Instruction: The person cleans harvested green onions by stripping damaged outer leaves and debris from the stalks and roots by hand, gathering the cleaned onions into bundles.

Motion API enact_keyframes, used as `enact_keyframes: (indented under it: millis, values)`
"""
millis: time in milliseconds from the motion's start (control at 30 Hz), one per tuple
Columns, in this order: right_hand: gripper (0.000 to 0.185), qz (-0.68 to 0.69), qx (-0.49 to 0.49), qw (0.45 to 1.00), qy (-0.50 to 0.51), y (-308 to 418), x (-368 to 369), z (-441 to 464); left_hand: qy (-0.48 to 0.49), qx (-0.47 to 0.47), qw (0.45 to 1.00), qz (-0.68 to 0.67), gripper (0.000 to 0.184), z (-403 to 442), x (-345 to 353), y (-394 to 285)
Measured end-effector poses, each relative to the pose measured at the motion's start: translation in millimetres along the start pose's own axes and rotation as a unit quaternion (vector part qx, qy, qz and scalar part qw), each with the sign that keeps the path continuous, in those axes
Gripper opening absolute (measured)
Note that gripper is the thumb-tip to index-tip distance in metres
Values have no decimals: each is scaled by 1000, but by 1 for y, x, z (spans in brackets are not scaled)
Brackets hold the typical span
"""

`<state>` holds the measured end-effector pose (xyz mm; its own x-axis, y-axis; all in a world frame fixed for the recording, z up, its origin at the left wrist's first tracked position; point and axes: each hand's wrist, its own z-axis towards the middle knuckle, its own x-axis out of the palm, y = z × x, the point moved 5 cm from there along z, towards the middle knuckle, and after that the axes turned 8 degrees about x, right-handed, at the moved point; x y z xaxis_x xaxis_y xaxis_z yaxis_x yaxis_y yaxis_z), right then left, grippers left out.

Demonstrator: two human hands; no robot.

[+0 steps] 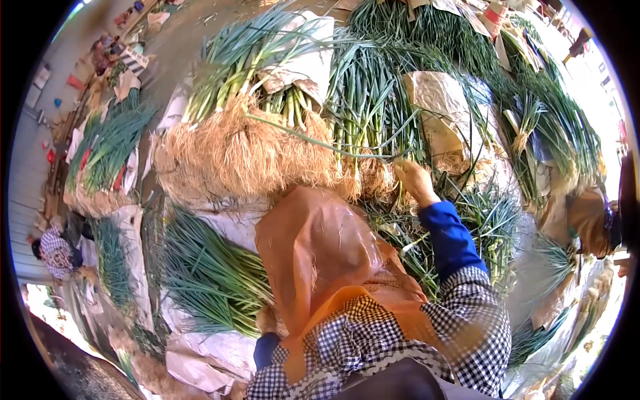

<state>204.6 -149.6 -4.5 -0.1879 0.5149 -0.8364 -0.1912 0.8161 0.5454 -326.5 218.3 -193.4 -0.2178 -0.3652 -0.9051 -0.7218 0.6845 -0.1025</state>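
Note:
Long green onions with pale stalks and shaggy tan roots surround me. My right hand [415,181] is in front of the upright row, its fingers closed at the end of a long, thin green onion leaf [300,136]. This leaf arcs left across the roots [247,150]. Low on my left side, my left hand [267,321] is closed around the stalk end of a bunch of green onions [213,273], whose leaves fan out to the left. My body and the apron partly hide its fingers. An orange-brown apron [320,247] covers my lap.
Beige sacking [443,113] lies among the onions at the right. Loose leaves and scraps [490,217] litter the ground beside my right arm. More onion piles [110,147] stand at the left. A person in a checked top [55,252] is at the far left edge.

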Motion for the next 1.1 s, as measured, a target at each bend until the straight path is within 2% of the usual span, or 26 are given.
enact_keyframes:
  millis: [67, 133, 167, 200, 267, 300, 333, 367, 400, 433, 500, 533, 567, 600, 633, 700, 733, 767, 800, 833, 867, 900, 933, 1000, 1033, 1100]
  values:
    - [58, -6, -84, 991, -101, 52, -12, 22, -18, -13, 999, -23, 24, -4, -17, 2]
    - [75, -97, -138, 982, -80, 91, 1, 39, 103, -52, 992, -48, 27, -10, -91, -43]
    - [84, -118, -184, 974, -60, 107, 11, 48, 64, -11, 997, 48, 31, 4, -101, -39]
    - [68, -116, -258, 951, -125, 126, 12, 44, 9, -10, 998, 57, 33, 27, -116, -47]
    - [42, -92, -254, 960, 74, 138, 36, 43, -277, 131, 952, -27, 34, 23, -219, -132]
    - [22, -89, -274, 953, 90, 133, 52, 38, -363, 201, 908, -60, 34, 24, -260, -172]
    - [15, -52, -362, 931, 9, 129, 42, 11, -416, 272, 866, -55, 34, 22, -295, -210]
    - [13, -117, -319, 937, 85, 133, 27, -21, -466, 345, 812, -63, 31, 18, -327, -246]
    - [11, -137, -336, 921, 140, 110, 33, -44, -502, 374, 779, -40, 31, 14, -348, -274]
    - [10, -60, -432, 896, 85, 82, 29, -75, -502, 410, 761, -43, 32, 16, -364, -296]
    - [13, -136, -292, 922, 216, 11, 16, -127, -497, 455, 738, -33, 35, 32, -381, -335]
    - [15, -219, -249, 898, 289, -44, 23, -156, -486, 475, 732, -42, 35, 40, -383, -354]
    - [15, -358, -245, 815, 383, -111, 35, -201, -475, 494, 727, -50, 35, 49, -378, -371]
    - [28, -417, -238, 739, 474, -137, 10, -244, -429, 528, 731, -51, 35, 63, -367, -390]
    - [35, -286, -79, 785, 544, -208, 16, -275, -385, 557, 734, -49, 36, 74, -354, -406]
    - [43, -261, -63, 801, 536, -129, -35, -233, -342, 573, 744, 22, 37, 77, -327, -439]
    - [46, -233, 8, 816, 529, -126, -28, -210, -335, 578, 742, 65, 38, 74, -316, -456]
    - [29, -172, -86, 898, 396, -106, -25, -167, -293, 588, 750, 75, 39, 84, -298, -466]
    - [27, -283, -239, 921, 121, -99, -13, -132, -263, 596, 755, 71, 38, 85, -288, -476]
    - [29, 30, 26, 997, 71, -88, -31, -92, -258, 600, 755, 58, 37, 86, -278, -482]
    - [33, 56, 90, 994, -10, -61, -44, -67, -255, 602, 755, 46, 36, 84, -271, -486]
    - [37, 7, 113, 994, 12, -59, -25, -40, -244, 608, 755, 12, 35, 76, -268, -492]
    - [46, -42, 134, 990, 34, -60, -1, -21, -196, 586, 786, 19, 37, 74, -261, -496]
    - [50, -39, 175, 983, -35, -38, 17, -7, -184, 599, 778, -24, 32, 70, -247, -498]
    - [51, -58, 181, 982, 11, -39, 35, 8, -186, 605, 772, -64, 27, 60, -248, -499]
    - [37, 63, 191, 979, -18, -52, 40, 11, -145, 581, 789, -136, 26, 51, -245, -491]
